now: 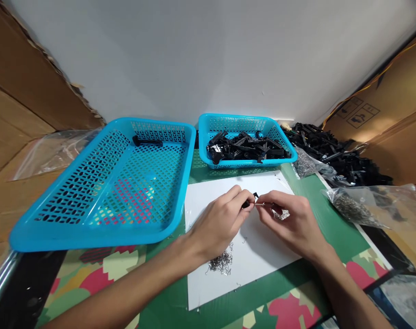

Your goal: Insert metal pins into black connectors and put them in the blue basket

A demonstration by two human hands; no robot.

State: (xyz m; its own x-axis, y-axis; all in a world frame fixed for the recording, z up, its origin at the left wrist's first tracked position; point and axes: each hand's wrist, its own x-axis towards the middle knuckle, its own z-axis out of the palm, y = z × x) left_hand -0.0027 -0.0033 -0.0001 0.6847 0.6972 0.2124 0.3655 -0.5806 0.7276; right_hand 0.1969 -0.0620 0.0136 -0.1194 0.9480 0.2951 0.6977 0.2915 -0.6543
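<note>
My left hand is closed on a small black plastic part, most of it hidden by the fingers. In my right hand is a thin tool with a slim metal tip, pinched between thumb and fingers; its tip meets the black part. Both hands are over a white sheet. Below my left wrist lies a heap of small bent wire pieces. Another little heap of shiny metal pieces shows partly behind the right fingers.
A large blue basket at left holds one black part. A smaller blue basket holds many black parts. More black parts are piled at right, beside plastic bags of metal pieces. Cardboard stands on both sides.
</note>
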